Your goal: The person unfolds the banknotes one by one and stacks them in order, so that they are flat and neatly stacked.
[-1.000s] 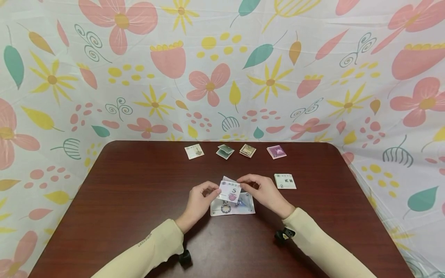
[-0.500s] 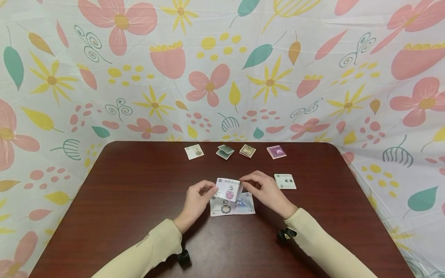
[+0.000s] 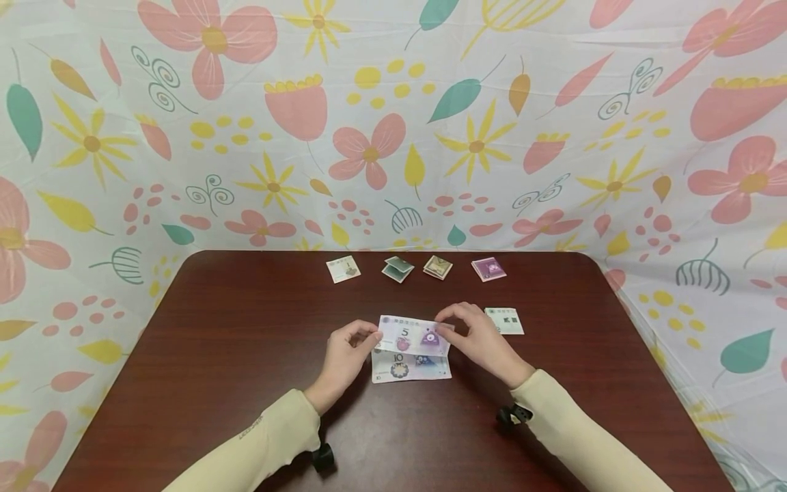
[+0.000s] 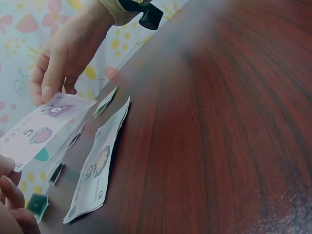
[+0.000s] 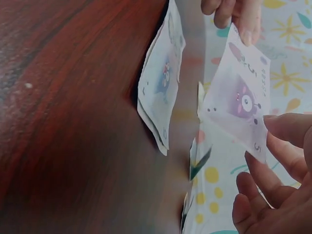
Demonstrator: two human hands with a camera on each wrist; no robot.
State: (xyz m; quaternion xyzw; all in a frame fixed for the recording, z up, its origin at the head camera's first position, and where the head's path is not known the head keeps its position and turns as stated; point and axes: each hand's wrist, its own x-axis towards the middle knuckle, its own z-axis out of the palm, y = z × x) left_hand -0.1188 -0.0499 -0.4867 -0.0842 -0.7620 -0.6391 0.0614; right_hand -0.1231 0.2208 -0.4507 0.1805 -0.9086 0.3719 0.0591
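Note:
A purple-white play banknote marked 5 (image 3: pixel 413 336) is spread out flat in the air between both hands. My left hand (image 3: pixel 343 357) pinches its left end between thumb and fingers. My right hand (image 3: pixel 478 340) pinches the right end, as the right wrist view also shows. Just below it, a bluish banknote marked 10 (image 3: pixel 410 370) lies on the table, its upper part covered in the head view by the 5 note. From the right wrist, layered edges show on the 10 note (image 5: pixel 158 92), so more than one sheet seems to lie there.
Beyond the right hand lies a pale green folded note (image 3: pixel 505 321). Along the far side of the dark wooden table (image 3: pixel 246 307) sit a note marked 1 (image 3: pixel 343 268), a green folded note (image 3: pixel 398 268), a brown one (image 3: pixel 438 267) and a purple one (image 3: pixel 489 268). Patterned cloth hangs behind.
The 5 note, folded over a second ago, has been opened out to full length. My right hand has moved right with its end, and the left hand has shifted slightly left.

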